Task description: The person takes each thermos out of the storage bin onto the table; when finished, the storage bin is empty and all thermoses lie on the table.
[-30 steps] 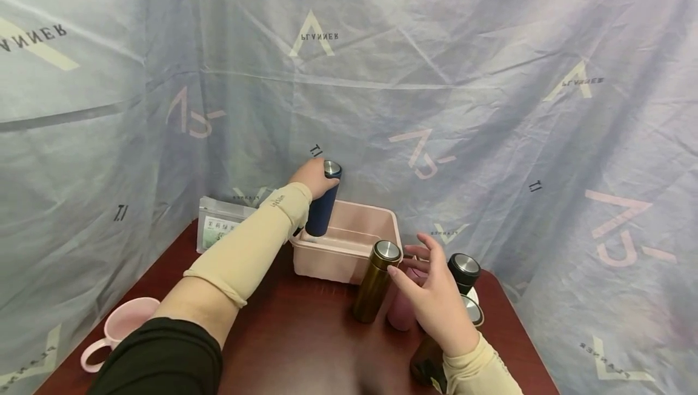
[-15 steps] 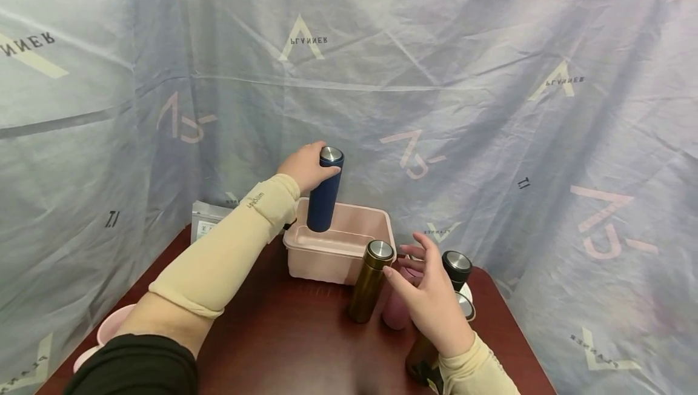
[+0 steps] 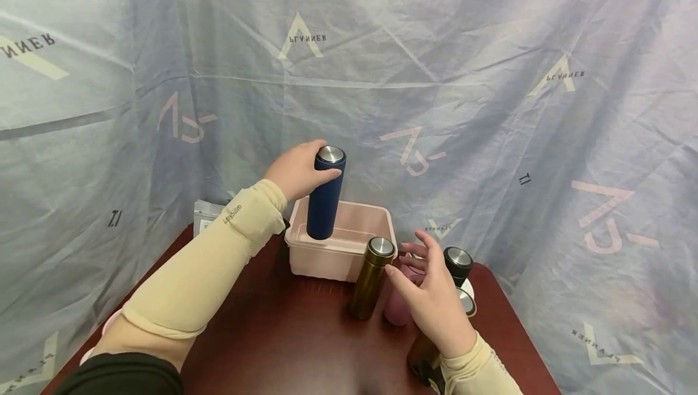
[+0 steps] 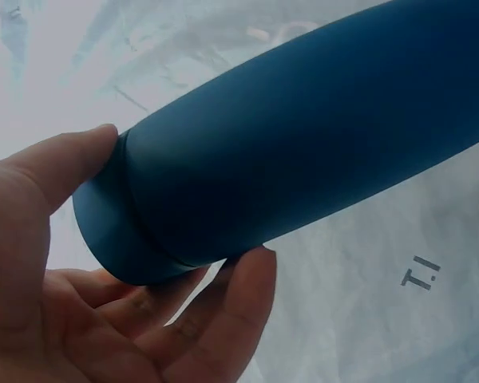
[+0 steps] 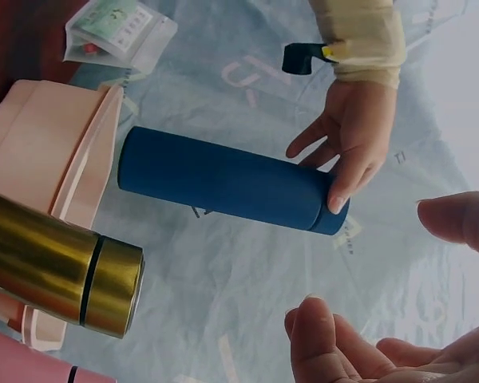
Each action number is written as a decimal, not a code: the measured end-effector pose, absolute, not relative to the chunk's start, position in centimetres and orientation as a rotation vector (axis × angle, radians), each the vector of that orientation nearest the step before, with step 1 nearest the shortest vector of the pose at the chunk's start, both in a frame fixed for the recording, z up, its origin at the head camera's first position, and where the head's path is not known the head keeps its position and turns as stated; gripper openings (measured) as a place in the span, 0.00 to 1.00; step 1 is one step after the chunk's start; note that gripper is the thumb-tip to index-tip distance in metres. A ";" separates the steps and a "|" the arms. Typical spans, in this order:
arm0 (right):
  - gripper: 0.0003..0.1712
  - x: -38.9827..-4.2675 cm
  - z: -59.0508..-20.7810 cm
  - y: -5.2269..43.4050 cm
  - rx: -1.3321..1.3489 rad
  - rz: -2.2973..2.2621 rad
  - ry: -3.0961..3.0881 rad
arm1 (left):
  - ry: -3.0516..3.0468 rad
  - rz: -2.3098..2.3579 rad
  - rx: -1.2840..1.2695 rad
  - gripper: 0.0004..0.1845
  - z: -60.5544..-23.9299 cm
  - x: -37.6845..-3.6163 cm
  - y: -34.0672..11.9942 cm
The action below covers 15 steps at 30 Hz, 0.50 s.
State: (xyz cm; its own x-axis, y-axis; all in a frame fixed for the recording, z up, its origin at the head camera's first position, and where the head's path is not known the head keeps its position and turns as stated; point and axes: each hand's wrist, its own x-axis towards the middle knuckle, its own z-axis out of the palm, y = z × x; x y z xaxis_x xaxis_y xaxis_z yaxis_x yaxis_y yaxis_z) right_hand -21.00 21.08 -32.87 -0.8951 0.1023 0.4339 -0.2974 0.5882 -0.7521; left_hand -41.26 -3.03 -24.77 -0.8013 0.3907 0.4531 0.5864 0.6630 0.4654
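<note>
My left hand [image 3: 297, 171] grips a blue thermos bottle [image 3: 325, 204] near its steel-topped lid, the thumb on one side and fingers on the other. The bottle hangs nearly upright at the pale pink bin [image 3: 322, 265]; in the right wrist view [image 5: 231, 179] its base is apart from the bin's rim. My right hand [image 3: 436, 301] is held with fingers spread and nothing in them, just right of a gold thermos bottle [image 3: 368, 292]. Its thumb tip overlaps the gold bottle's edge in the head view; I cannot tell whether they touch. A pink bottle [image 3: 397, 307] stands partly hidden behind this hand.
A black bottle [image 3: 457, 265] stands at the right, with a steel-topped lid [image 3: 466, 303] before it. A dark brown bottle [image 3: 422, 355] is partly covered by my right wrist. A clear-and-silver pouch [image 3: 206, 213] is at the back left. My left sleeve mostly hides a pink mug [image 3: 111, 320].
My left hand has lifted the blue bottle from lower at the bin's left part and brought it slightly closer to me. The head view has shifted a little. My right hand keeps its pose.
</note>
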 end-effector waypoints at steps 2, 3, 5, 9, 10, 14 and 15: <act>0.44 -21.0 -32.8 21.1 0.167 1.245 -2.384 | -2.565 -0.861 -0.780 0.39 -24.9 -40.7 -3.2; 0.44 -20.9 -32.8 21.1 0.169 1.246 -2.383 | -2.565 -0.860 -0.781 0.39 -25.1 -40.4 -3.3; 0.44 -20.7 -32.8 21.1 0.167 1.241 -2.383 | -2.565 -0.868 -0.786 0.40 -25.5 -39.9 -3.4; 0.44 -20.3 -32.8 21.3 0.159 1.229 -2.382 | -2.562 -0.892 -0.807 0.39 -26.6 -39.0 -3.3; 0.44 -20.3 -32.8 21.3 0.159 1.221 -2.384 | -2.564 -0.897 -0.811 0.40 -27.0 -38.8 -3.3; 0.44 -20.1 -32.9 21.3 0.176 1.220 -2.385 | -2.581 -0.926 -0.820 0.40 -28.2 -38.2 -3.1; 0.44 -20.1 -32.9 21.3 0.177 1.222 -2.383 | -2.586 -0.929 -0.822 0.40 -28.5 -38.1 -3.1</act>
State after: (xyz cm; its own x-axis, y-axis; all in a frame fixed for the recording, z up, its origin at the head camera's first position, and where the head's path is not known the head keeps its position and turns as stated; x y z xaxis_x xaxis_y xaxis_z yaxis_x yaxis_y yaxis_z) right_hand -20.08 21.28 -32.90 -0.8890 0.0899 0.4489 -0.3121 0.5984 -0.7379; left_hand -38.06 -3.08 -28.46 -0.8015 0.4197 0.4260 0.5949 0.6327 0.4958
